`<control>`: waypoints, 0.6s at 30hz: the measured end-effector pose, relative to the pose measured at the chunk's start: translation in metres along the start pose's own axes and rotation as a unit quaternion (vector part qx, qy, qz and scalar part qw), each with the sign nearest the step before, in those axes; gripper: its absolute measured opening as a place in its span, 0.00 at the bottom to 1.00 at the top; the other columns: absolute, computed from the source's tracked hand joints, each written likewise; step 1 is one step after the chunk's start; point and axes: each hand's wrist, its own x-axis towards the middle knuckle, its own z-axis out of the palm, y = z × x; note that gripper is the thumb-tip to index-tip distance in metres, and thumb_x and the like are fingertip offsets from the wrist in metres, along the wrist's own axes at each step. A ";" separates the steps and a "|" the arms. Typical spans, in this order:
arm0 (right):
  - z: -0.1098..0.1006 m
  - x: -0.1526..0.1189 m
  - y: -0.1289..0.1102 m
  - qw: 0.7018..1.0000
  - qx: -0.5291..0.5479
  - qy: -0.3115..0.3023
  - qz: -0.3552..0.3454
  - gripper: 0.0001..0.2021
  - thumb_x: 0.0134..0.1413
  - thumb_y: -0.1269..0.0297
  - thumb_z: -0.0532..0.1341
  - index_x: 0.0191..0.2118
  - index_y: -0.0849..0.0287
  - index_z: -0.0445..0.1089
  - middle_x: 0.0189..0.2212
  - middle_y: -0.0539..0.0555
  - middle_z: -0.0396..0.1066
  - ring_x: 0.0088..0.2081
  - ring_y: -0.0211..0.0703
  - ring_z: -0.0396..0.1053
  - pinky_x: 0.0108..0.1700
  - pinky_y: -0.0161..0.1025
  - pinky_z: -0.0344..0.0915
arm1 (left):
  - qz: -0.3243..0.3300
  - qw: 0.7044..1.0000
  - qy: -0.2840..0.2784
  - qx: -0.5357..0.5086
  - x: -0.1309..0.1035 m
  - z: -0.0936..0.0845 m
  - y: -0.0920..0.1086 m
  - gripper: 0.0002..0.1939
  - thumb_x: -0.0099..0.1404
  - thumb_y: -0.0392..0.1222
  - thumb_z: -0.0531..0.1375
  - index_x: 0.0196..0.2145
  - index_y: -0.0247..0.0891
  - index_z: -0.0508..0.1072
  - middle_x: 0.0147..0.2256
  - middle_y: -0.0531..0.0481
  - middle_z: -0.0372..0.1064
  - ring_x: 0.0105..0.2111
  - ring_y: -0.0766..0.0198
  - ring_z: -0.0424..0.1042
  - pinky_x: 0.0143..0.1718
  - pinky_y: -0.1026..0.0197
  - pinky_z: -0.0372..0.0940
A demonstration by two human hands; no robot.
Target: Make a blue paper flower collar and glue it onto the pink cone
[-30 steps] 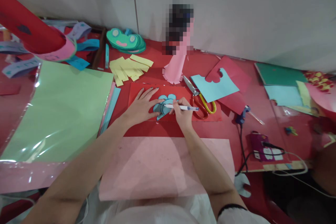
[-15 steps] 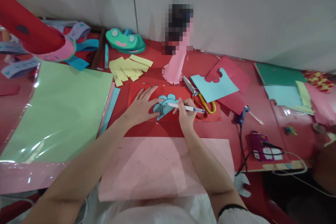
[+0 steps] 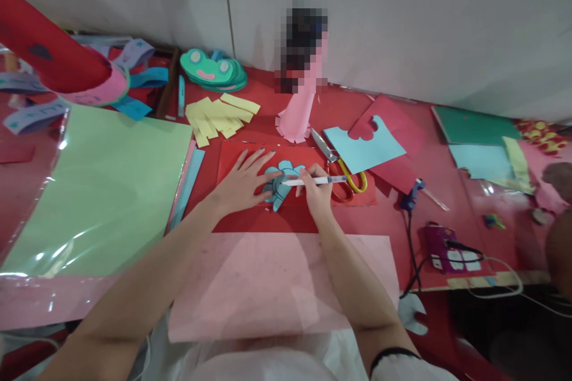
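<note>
The blue flower cutout (image 3: pixel 282 181) has turned a little on the red sheet (image 3: pixel 232 161) since a moment ago, and the pen (image 3: pixel 313 180) now lies flatter, its tip back at the shape's left side. The right hand (image 3: pixel 318 193) has its grip closed around the pen; the left hand (image 3: pixel 243 181), fingers spread, presses the cutout flat. The tracing looks partway round. Yellow-handled scissors (image 3: pixel 342 175) lie just beside on the tabletop (image 3: pixel 393 214).

Red table (image 3: pixel 393 214) under paper sheets (image 3: pixel 98 184)

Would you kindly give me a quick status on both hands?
Left hand flat, pinning blue cutout on red sheet. Right hand holds pen, tip at cutout. Scissors beside.
</note>
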 end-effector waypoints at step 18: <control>0.005 -0.003 -0.001 0.995 -0.097 -0.009 -0.017 0.15 0.55 0.58 0.60 0.22 0.54 0.56 0.14 0.44 0.67 0.18 0.36 0.65 0.27 0.36 0.63 | -0.072 0.996 0.015 0.042 0.001 0.006 0.006 0.27 0.64 0.51 0.55 0.59 0.43 0.61 0.66 0.42 0.45 0.66 0.49 0.43 0.65 0.42 0.41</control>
